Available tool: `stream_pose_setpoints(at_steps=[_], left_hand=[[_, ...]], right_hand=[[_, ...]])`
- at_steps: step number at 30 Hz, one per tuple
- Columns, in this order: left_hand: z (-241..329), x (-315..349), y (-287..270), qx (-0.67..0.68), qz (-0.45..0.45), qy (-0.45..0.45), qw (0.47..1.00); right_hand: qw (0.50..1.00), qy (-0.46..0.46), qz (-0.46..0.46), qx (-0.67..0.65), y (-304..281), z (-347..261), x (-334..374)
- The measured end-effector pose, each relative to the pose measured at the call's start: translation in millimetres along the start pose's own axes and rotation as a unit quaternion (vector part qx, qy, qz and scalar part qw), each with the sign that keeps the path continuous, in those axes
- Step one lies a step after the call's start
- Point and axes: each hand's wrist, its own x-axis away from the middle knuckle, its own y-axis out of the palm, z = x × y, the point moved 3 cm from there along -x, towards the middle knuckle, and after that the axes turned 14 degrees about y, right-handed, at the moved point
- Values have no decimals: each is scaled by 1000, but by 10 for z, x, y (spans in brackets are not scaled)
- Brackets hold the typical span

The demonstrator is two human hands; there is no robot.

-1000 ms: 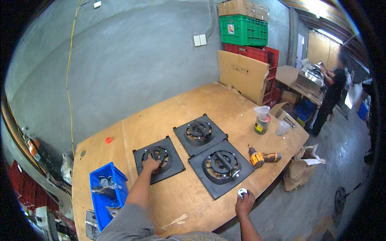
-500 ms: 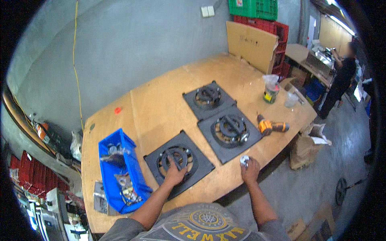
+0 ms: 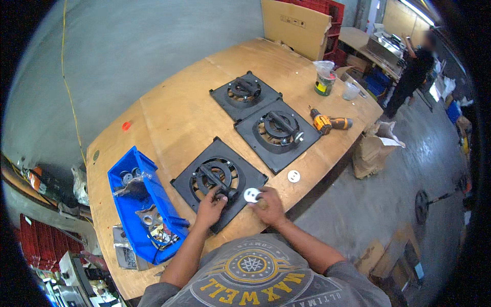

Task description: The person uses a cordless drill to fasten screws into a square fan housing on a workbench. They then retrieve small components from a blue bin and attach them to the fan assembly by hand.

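Note:
A square black plate [image 3: 184, 183] with a round burner ring and a black burner bar [image 3: 210, 174] lies flat before me. My left hand [image 3: 210, 209] is at the bar's near end, fingers closed around it. Close by, over the plate's right corner, my right hand [image 3: 269, 206] grips a shiny white disc [image 3: 251, 195] with small holes. A brass-coloured bit shows under its fingers. Another white disc [image 3: 293, 176] lies on the wooden table to the right. Two similar plates, a middle one [image 3: 263, 152] and a far one [image 3: 225, 99], lie beyond.
A blue bin [image 3: 118, 192] of small metal parts stands at left. An orange-and-black cordless drill [image 3: 327, 123] lies at right, near a green-labelled jar [image 3: 323, 86]. A paper sack [image 3: 373, 156] stands beyond the table edge [image 3: 327, 179]. A co-worker [image 3: 411, 71] stands far right.
My right hand has moved left to the near plate, holding a disc; another disc now lies on the table. My left hand has slid to the bar's near end. The view has shifted.

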Motion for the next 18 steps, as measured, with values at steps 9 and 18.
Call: stream_pose_setpoints(at_steps=[9, 18], left_hand=[[195, 187, -252, 9, -133, 61, 989], [83, 320, -203, 5, -191, 53, 980]], right_hand=[[998, 63, 1, -12, 609, -289, 109], [984, 179, -21, 8, 690, -497, 82]])
